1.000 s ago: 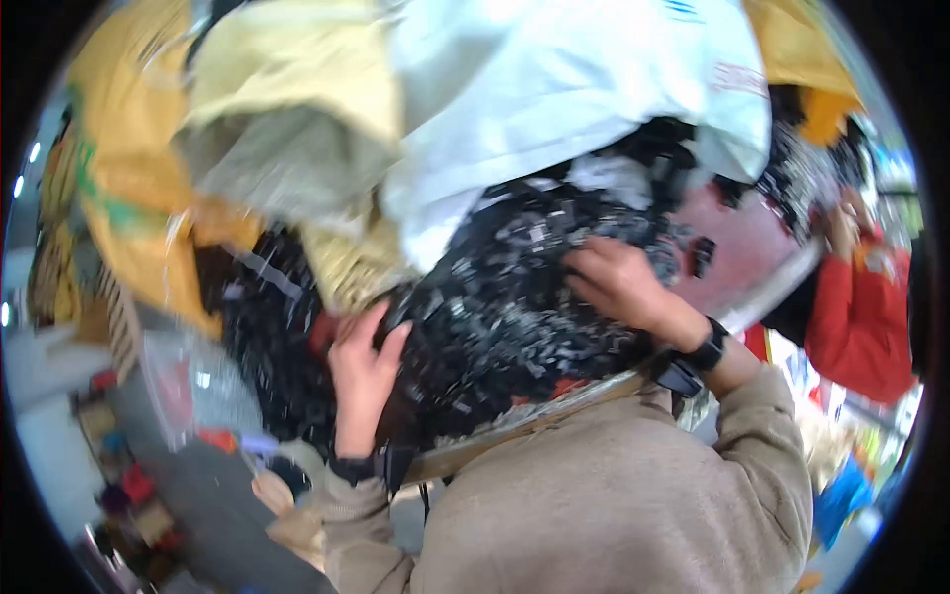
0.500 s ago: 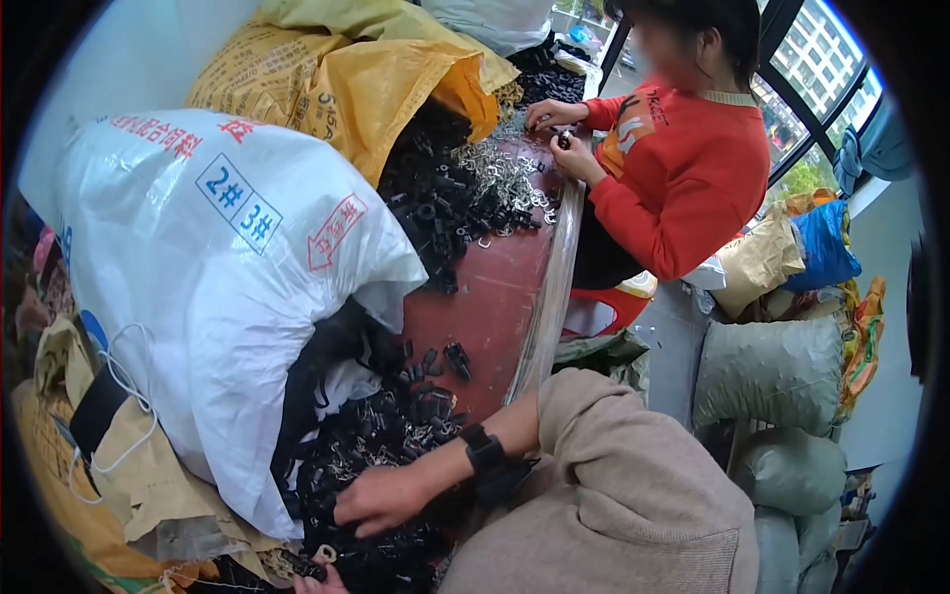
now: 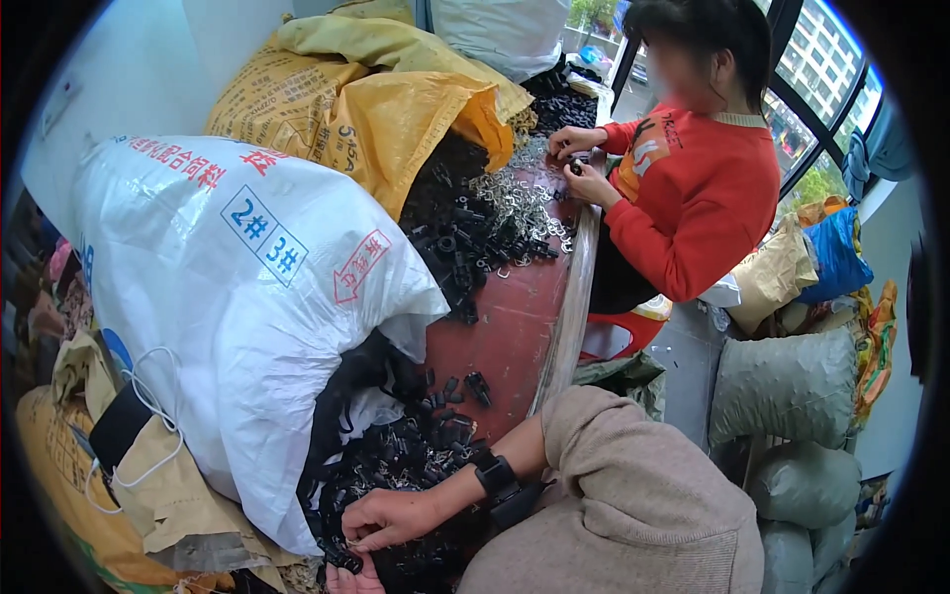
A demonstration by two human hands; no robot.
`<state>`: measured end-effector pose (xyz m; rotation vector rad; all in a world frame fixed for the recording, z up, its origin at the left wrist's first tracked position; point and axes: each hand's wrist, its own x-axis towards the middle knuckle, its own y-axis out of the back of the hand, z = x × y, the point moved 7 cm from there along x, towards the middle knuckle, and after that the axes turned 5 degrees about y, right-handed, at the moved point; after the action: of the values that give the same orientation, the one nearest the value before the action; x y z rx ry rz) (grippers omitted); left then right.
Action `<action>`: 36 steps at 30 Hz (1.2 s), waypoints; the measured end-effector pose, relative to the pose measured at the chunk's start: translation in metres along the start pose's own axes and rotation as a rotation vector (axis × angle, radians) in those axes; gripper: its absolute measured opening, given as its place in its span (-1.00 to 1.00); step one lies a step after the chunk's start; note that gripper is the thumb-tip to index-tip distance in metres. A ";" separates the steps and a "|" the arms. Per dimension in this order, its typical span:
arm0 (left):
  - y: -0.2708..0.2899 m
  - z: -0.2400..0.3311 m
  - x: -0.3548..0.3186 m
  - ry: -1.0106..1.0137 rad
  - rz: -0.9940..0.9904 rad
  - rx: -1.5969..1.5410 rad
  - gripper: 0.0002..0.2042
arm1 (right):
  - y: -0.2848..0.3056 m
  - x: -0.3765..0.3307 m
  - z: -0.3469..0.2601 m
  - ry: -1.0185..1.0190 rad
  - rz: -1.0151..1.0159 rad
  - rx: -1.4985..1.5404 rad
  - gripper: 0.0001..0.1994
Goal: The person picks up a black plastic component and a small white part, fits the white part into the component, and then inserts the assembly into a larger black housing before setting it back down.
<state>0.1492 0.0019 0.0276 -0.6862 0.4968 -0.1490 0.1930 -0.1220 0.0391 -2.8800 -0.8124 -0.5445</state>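
Observation:
My right hand [image 3: 391, 519], with a black watch [image 3: 497, 477] on its wrist, reaches over a pile of small black plastic parts [image 3: 416, 450] mixed with metal hooks. Its thumb and fingers are pinched together; whatever lies between them is too small to make out. Just below, at the lower edge, my left hand [image 3: 354, 578] is closed on a small black plastic part [image 3: 341, 556]. Both hands' fingertips nearly meet at that part. The left forearm is out of view.
A big white woven sack [image 3: 247, 327] lies left of the pile. Beyond it, a yellow sack [image 3: 406, 109] opens onto more black parts and silvery hooks [image 3: 520, 208] on the red tabletop [image 3: 505, 337]. Across, a person in a red sweater [image 3: 693, 188] handles small pieces. Stuffed sacks [image 3: 787, 386] stand right.
My right hand has come down to my left hand, its fingers now pinched near the black part. The left hand has risen slightly rightward. The whole view has shifted a little.

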 end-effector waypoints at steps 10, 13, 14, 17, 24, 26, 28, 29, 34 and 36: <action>-0.012 0.001 0.013 -0.062 -0.060 -0.008 -0.66 | 0.016 0.002 0.005 -0.166 0.034 0.008 -0.82; -0.015 -0.007 0.021 -0.003 -0.099 -0.051 -0.71 | 0.015 -0.005 0.012 -0.237 0.045 0.240 -0.92; -0.014 -0.008 0.019 0.025 -0.090 -0.080 -0.72 | 0.012 -0.006 0.014 -0.271 0.028 0.236 -0.90; -0.003 -0.010 0.011 0.028 -0.048 -0.151 -0.73 | 0.004 -0.007 0.018 -0.368 -0.008 0.278 -0.89; 0.014 -0.022 0.022 0.153 0.024 -0.120 -0.71 | 0.020 -0.003 0.030 -0.383 0.002 0.061 -0.82; 0.014 -0.028 0.020 0.207 0.042 -0.112 -0.70 | 0.022 -0.002 0.023 -0.342 0.036 0.105 -0.81; 0.013 -0.033 0.021 0.239 0.035 -0.102 -0.70 | 0.020 -0.002 0.015 -0.337 0.033 0.124 -0.81; 0.012 -0.035 0.020 0.243 0.025 -0.099 -0.70 | 0.016 -0.001 0.009 -0.329 0.022 0.146 -0.81; 0.007 -0.040 0.016 0.239 -0.020 -0.092 -0.70 | 0.008 -0.008 -0.002 -0.289 0.022 0.187 -0.82; 0.007 -0.041 0.015 0.232 -0.031 -0.092 -0.70 | 0.005 -0.010 -0.003 -0.282 0.027 0.157 -0.82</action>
<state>0.1417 -0.0206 -0.0099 -0.7716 0.7189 -0.2380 0.1866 -0.1320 0.0382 -2.8524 -0.8086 -0.0656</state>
